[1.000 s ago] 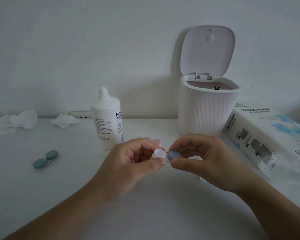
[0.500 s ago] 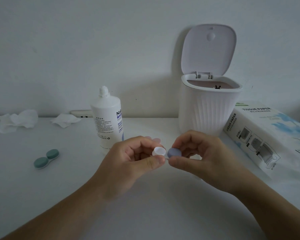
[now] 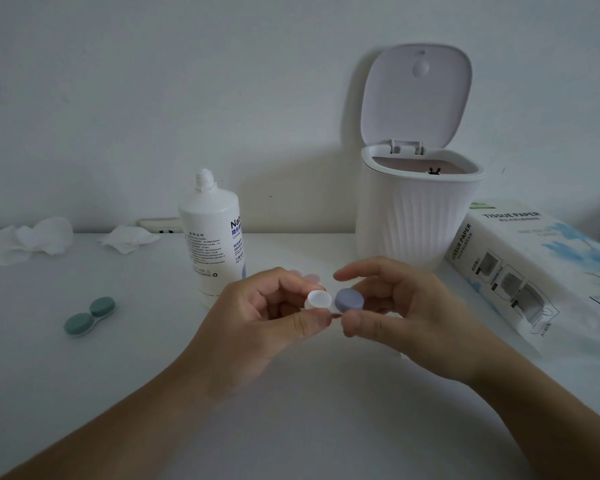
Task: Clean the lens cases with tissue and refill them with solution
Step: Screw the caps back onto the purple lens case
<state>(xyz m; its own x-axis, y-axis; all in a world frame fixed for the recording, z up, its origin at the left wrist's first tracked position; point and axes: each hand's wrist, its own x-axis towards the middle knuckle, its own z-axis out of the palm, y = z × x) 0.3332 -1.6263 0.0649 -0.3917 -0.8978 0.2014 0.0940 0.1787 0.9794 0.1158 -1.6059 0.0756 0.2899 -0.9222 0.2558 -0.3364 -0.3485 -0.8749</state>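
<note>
Both hands (image 3: 329, 317) pinch the lens case (image 3: 331, 301) between them.

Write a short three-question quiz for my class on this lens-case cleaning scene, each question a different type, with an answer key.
1. True or false: the small bin has its lid shut.
2. Which colour are the caps of the lens case lying on the table? A red; B green; C yellow.
3. Fill in: the solution bottle stands with its cap ____.

Key: 1 false, the lid stands open; 2 B; 3 off.
</note>
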